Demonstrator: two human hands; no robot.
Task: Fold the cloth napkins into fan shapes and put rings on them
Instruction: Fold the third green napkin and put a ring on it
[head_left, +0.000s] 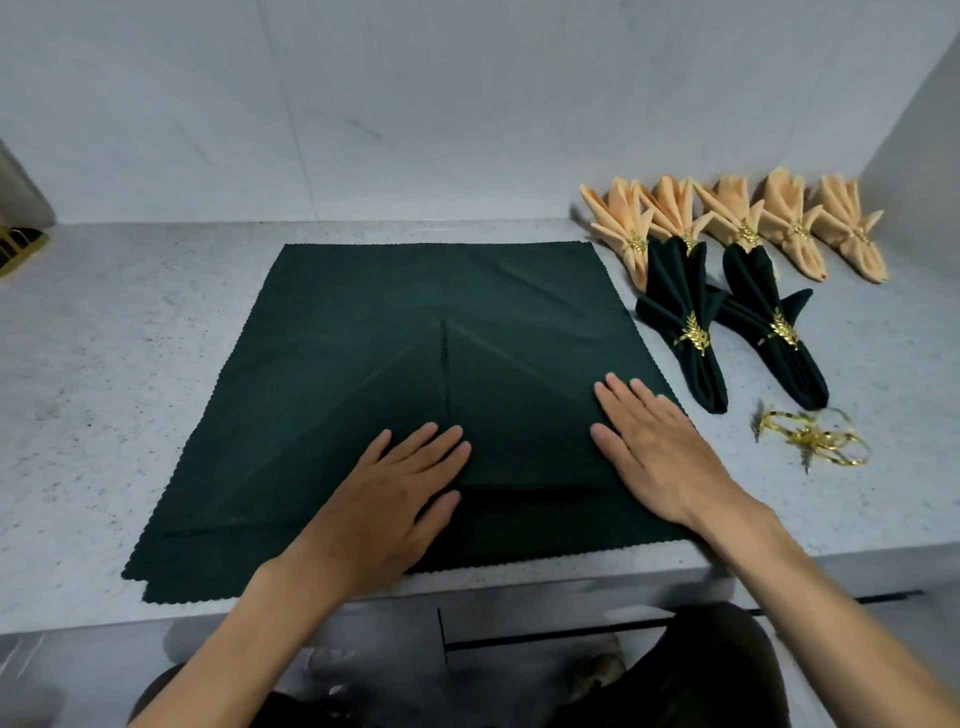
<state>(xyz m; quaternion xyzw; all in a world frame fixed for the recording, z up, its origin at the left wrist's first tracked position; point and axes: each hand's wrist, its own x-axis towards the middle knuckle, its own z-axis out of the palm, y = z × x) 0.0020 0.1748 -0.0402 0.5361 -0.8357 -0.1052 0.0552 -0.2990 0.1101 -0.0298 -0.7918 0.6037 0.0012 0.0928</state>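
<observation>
Head view: your left hand (395, 478) and right hand (649, 447) press flat, fingers straight, on the dark green napkin (363, 312) at frame centre, its folded corners peaking toward the top. Loose gold rings (815, 439) lie lower right.

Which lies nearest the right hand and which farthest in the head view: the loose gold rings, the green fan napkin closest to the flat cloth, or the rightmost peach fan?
From the right hand, flat on the dark green cloth:
1. Green fan napkin, just beyond the fingertips, to the right.
2. Loose gold rings, farther right on the counter.
3. Rightmost peach fan, at the back right.
</observation>
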